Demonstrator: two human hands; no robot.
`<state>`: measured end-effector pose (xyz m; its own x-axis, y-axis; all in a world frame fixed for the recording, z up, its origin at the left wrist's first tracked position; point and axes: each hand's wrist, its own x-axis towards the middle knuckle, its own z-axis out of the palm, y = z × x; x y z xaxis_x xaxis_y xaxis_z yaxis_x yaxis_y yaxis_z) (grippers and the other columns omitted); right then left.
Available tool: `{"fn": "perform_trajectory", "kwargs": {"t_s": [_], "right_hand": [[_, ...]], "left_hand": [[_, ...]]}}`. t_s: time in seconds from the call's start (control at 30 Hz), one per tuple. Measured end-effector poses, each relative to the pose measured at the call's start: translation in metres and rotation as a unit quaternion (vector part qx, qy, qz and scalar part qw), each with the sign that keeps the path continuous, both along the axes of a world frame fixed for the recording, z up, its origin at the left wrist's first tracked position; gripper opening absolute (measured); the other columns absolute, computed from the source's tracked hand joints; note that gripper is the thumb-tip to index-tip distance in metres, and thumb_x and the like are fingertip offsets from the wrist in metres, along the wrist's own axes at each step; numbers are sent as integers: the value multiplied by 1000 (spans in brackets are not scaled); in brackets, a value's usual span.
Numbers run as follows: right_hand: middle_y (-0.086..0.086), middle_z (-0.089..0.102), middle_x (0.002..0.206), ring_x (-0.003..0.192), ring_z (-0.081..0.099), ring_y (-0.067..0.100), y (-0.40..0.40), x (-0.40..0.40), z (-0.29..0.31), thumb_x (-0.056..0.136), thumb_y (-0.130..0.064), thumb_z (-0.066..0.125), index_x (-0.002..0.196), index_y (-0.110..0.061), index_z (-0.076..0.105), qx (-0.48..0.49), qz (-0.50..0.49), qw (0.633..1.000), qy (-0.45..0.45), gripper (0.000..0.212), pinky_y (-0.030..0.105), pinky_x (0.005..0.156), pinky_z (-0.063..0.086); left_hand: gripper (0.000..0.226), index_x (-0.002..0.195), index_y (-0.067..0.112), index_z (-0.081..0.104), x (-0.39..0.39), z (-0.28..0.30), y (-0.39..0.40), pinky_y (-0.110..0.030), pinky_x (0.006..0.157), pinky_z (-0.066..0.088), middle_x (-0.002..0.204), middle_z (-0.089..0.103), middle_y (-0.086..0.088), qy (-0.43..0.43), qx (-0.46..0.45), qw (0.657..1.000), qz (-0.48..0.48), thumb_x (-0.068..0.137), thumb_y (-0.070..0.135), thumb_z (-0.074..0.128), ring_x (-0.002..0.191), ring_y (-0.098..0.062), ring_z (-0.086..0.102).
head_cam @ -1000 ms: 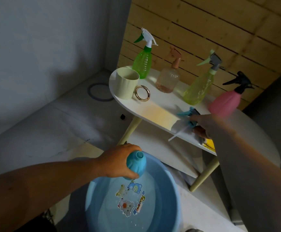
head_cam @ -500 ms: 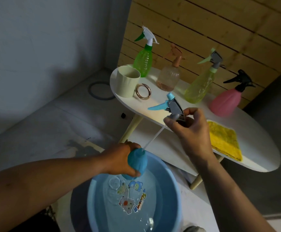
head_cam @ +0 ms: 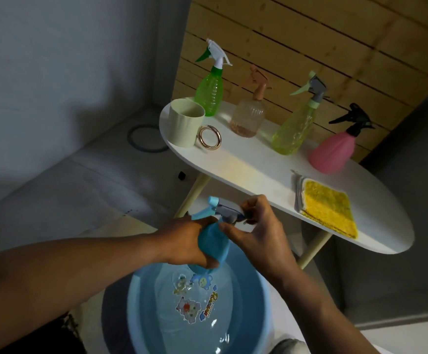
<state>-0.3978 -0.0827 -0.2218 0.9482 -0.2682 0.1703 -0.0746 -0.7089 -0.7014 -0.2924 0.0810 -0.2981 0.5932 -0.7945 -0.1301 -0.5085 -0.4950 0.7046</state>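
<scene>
Left forearm enters from the lower left edge and runs level to the centre, wrist straight, back of the hand upward. The left hand [head_cam: 192, 242] has its grip wrapped round the body of the blue spray bottle [head_cam: 218, 247], fingers curled under its lower part.

The bottle is held neck-up with a slight lean, its base low over the water in the blue basin [head_cam: 137, 305], which sits on the floor directly below both hands (cartoon stickers show on the basin's bottom).

At the bottle's neck is the spray head [head_cam: 227, 213], grey with a blue trigger pointing up and to the left. It appears seated on the neck, though the fingers hide the joint.

Right forearm rises from the lower right edge, wrist bent inward. The right hand [head_cam: 256, 233] has its grip pinched on the grey rear of the spray head with thumb and fingertips, the remaining fingers curled beside the bottle's shoulder.

Behind the hands stands a white oval worktop [head_cam: 246, 172]. On it, left to right:
- a pale cup [head_cam: 186, 122] with a gold ring [head_cam: 201, 139] touching it
- a green bottle [head_cam: 209, 93]
- a clear peach-topped bottle [head_cam: 248, 118]
- a yellow-green bottle [head_cam: 292, 134]
- a pink bottle [head_cam: 333, 154]
- a yellow cloth [head_cam: 327, 210] lying flat near the front edge
</scene>
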Motion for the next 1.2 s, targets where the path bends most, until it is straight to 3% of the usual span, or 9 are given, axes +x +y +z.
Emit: {"fn": "perform_trajectory", "kwargs": {"t_s": [0.13, 0.33, 0.5, 0.63, 0.83, 1.03, 1.2], "right_hand": [[-17, 61, 99, 95, 60, -6, -3, -5, -4, 79, -35, 86, 105, -31, 48, 2, 1, 999, 32, 46, 25, 80, 56], [-15, 63, 93, 92, 61, 4, -9, -16, -2, 79, -29, 85, 101, -28, 50, 18, 49, 997, 57, 41, 37, 81, 56], [-18, 64, 99, 98, 61, 1, -13, -18, 2, 80, -28, 84, 103, -29, 52, 10, 62, 996, 59, 39, 34, 86, 55], [-32, 59, 105, 103, 58, -6, -16, -18, 8, 81, -27, 84, 103, -34, 52, -6, 72, 996, 55, 40, 14, 83, 49], [-30, 61, 103, 104, 57, -11, -18, -18, 12, 78, -27, 87, 103, -37, 52, 6, 51, 998, 36, 44, 5, 80, 45], [-12, 69, 110, 109, 62, -1, -26, -9, 36, 76, -26, 89, 111, -32, 52, 57, 35, 997, -29, 51, 23, 86, 53], [-10, 72, 107, 109, 64, 0, -37, 4, 70, 76, -26, 89, 121, -37, 52, 66, 22, 995, -76, 60, 17, 83, 51]], "left_hand": [[66, 124, 44, 52, -5, 3, -5, -22, 85, 49, 109, 56, 24, -16, 10, 1000, -6, 70, 62, 85, 98, -5, 57], [58, 109, 46, 58, -10, 2, -8, -27, 83, 58, 99, 67, 23, 30, -1, 1000, -5, 61, 61, 87, 95, -1, 65], [58, 111, 43, 62, -12, 6, -11, -27, 86, 57, 101, 68, 23, 54, -3, 999, -9, 62, 57, 89, 97, 1, 65], [52, 103, 51, 58, -12, 10, -12, -20, 81, 52, 98, 66, 27, 62, -16, 998, -7, 62, 55, 90, 97, 4, 63], [62, 108, 48, 65, -13, 15, -15, -34, 91, 59, 101, 71, 26, 104, -35, 994, 12, 52, 62, 88, 97, 1, 68], [62, 110, 44, 67, -5, 46, -27, -36, 92, 60, 107, 72, 19, 104, -81, 991, 26, 54, 50, 90, 101, -1, 69], [55, 107, 42, 62, 11, 92, -38, -21, 85, 58, 104, 69, 21, 57, -102, 993, 26, 64, 33, 96, 97, 3, 66]]}}
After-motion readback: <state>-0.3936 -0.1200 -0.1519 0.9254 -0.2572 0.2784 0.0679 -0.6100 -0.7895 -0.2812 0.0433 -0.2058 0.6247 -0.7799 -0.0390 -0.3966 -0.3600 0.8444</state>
